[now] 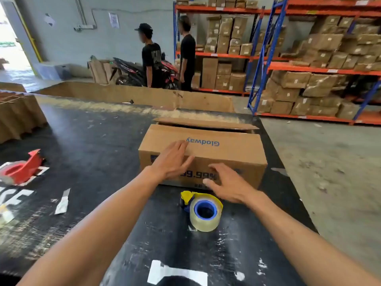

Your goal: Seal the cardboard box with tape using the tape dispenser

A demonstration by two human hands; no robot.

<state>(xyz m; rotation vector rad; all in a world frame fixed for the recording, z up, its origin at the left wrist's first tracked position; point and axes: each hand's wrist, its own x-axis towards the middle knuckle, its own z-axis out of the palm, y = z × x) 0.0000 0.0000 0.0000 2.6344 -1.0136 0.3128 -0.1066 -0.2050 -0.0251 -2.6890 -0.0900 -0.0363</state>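
A brown cardboard box [222, 149] with blue print lies on the black table [99, 141]. Its near top flap is folded down and its far flap stands slightly raised. My left hand [174, 159] rests flat with spread fingers on the box's near top edge. My right hand [228, 183] hovers open in front of the box's near face, just above the tape dispenser. The tape dispenser [203, 210], yellow and blue with a roll of clear tape, sits on the table right in front of the box.
A red tape dispenser [20, 169] lies at the table's left edge, with tape scraps [62, 202] near it. Stacked cardboard [18, 116] stands at the left and a large open carton [144, 96] behind the table. Two people stand by a motorbike [132, 73]; box-filled shelves [309, 58] line the right.
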